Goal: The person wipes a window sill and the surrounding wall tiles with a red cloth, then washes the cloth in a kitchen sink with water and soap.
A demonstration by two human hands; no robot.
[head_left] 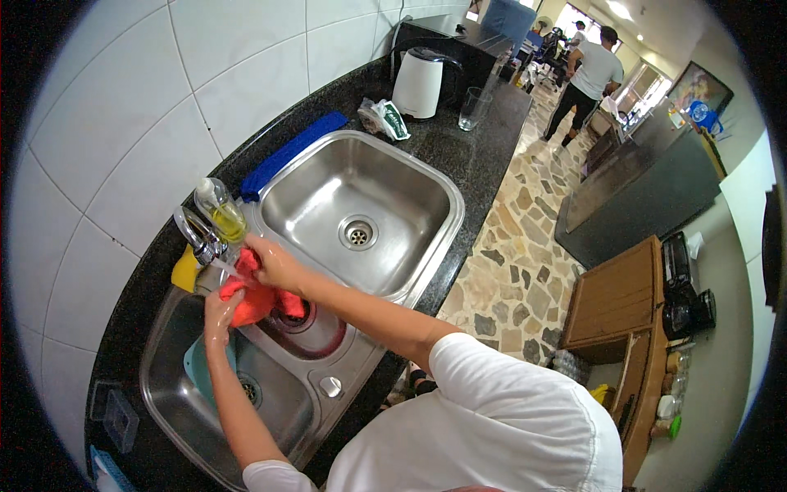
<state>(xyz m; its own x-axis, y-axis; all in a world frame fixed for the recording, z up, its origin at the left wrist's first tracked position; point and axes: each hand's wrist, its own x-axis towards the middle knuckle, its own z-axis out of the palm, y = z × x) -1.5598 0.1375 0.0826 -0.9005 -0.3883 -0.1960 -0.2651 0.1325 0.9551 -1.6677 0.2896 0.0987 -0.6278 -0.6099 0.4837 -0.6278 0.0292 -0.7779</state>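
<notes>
Both of my hands hold a wet red cloth [255, 302] under the chrome faucet [206, 245], where water runs onto it. My left hand [218, 317] grips the cloth's near left side. On its upper right side, my right hand [270, 263] pinches a fold. Part of the cloth hangs over the small middle basin [326, 341], which has reddish water in it. Right behind the faucet stands a clear pump bottle with yellow-green liquid [226, 218]. A yellow cloth [184, 270] lies beside the faucet's base.
The large steel basin [393, 184] is to the right; a light-blue item [200, 369] rests in the left basin. A blue cloth [295, 150], a crumpled packet [390, 120], a white kettle [418, 86] and a glass [473, 111] are on the black counter. Another person stands farther off.
</notes>
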